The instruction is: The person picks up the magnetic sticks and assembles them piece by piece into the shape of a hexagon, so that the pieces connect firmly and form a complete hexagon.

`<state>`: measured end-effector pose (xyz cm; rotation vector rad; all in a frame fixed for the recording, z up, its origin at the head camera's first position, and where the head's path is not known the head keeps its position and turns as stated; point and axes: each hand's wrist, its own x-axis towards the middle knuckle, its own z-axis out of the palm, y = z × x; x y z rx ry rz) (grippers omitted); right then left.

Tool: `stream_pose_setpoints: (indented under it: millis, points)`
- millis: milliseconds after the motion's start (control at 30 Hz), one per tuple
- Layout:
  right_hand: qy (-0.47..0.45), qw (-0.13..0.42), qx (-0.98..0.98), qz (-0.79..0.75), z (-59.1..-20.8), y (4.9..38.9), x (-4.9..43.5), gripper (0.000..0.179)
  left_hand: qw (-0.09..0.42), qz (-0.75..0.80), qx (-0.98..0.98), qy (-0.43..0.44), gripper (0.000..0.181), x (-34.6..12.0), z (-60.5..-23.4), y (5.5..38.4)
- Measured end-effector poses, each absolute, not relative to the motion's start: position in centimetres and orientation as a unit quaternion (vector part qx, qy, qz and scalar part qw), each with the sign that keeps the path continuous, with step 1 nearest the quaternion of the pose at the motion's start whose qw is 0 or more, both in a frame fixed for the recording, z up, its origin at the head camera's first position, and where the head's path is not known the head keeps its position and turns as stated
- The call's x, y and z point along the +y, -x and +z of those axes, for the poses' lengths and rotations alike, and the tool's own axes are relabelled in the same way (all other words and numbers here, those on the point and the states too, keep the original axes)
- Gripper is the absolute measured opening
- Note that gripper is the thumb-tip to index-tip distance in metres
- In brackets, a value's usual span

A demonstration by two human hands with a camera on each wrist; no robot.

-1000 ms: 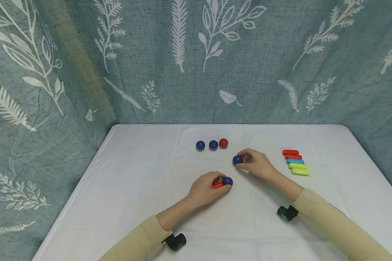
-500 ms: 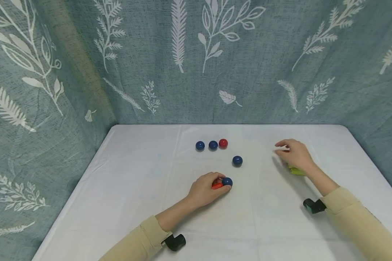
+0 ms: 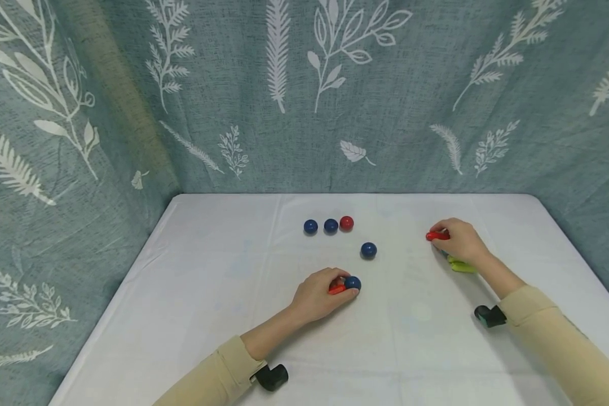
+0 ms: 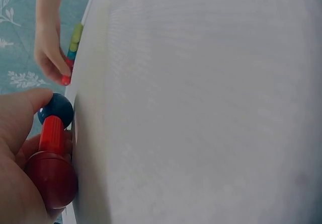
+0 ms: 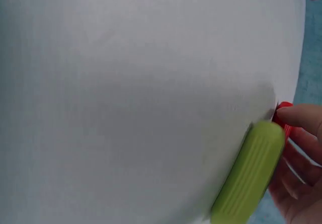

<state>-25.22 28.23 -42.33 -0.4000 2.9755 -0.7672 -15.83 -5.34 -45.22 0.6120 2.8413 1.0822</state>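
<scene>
Now both hands are down on the white worktop [image 3: 223,270], each busy with small coloured pieces. The left hand [image 3: 317,296] rests near the middle of the surface with its fingers curled around a little assembly: a red stick [image 4: 50,131] joining a dark blue ball [image 3: 353,282] at the far end to a red ball [image 4: 50,178] tucked into the palm, as the left wrist view shows; from the head view only the blue ball and a sliver of the stick peep out past the fingertips. The right hand [image 3: 459,241] is well apart from it, over on the right side of the worktop, pinching the end of another red stick [image 3: 435,236] between thumb and fingertips. It sits on top of the row of sticks, so most of them are hidden; a yellow-green stick [image 3: 460,265] shows just beneath the wrist, and the right wrist view has that same ridged green piece lying right beside the fingers. Between the two hands a loose dark blue ball [image 3: 369,250] lies alone. Farther back, three balls stand in a short line, just beside one another: two blue balls [image 3: 320,226] and then a red one [image 3: 347,223] on the right. Behind everything hangs a grey-blue curtain [image 3: 304,96] printed with white leaves.
</scene>
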Motion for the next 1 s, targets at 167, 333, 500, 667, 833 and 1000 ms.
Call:
stream_pose_setpoints:
  millis: [167,333,500,667,833,1000]
  points:
    - [0.186,0.010,0.954,-0.234,-42.8,24.6,26.7,0.024,0.021,0.342,0.918,-0.201,0.036,-5.4,-45.3,15.8]
    - [0.237,0.010,0.943,-0.235,-43.0,23.5,24.9,0.023,0.019,0.343,0.917,-0.204,0.036,-5.5,-45.2,15.7]
    - [0.272,0.022,0.926,-0.259,-43.4,21.9,23.1,0.020,0.021,0.343,0.916,-0.206,0.035,-5.6,-45.1,15.5]
    - [0.304,0.042,0.908,-0.285,-43.8,20.5,21.5,0.021,0.025,0.342,0.917,-0.205,0.035,-5.7,-45.0,15.3]
    - [0.340,0.055,0.889,-0.302,-43.8,19.7,20.0,0.020,0.024,0.343,0.916,-0.209,0.034,-5.9,-45.0,15.2]
    - [0.359,0.065,0.878,-0.311,-43.5,19.1,18.8,0.020,0.029,0.342,0.916,-0.207,0.035,-5.9,-45.0,15.1]
